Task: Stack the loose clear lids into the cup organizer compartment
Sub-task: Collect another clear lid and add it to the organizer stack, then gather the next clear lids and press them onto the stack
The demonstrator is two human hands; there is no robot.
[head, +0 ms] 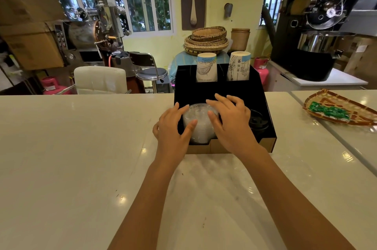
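Note:
A black cup organizer [263, 107] stands on the white counter ahead of me. A stack of clear lids [201, 125] sits in its front left compartment. My left hand [174, 129] presses against the stack's left side, thumb on its front. My right hand [228, 119] rests on the stack's right side and top, fingers spread over the rim. Both hands grip the stack between them. Black lids [258, 121] lie in the front right compartment. Two stacks of printed paper cups [206, 67] [239, 66] stand upside down in the rear compartments.
A woven tray [342, 109] with green packets lies on the counter at the right. Behind the counter are a white chair [100, 79], a stool, stacked baskets [206, 40] and coffee roasting machines at both sides.

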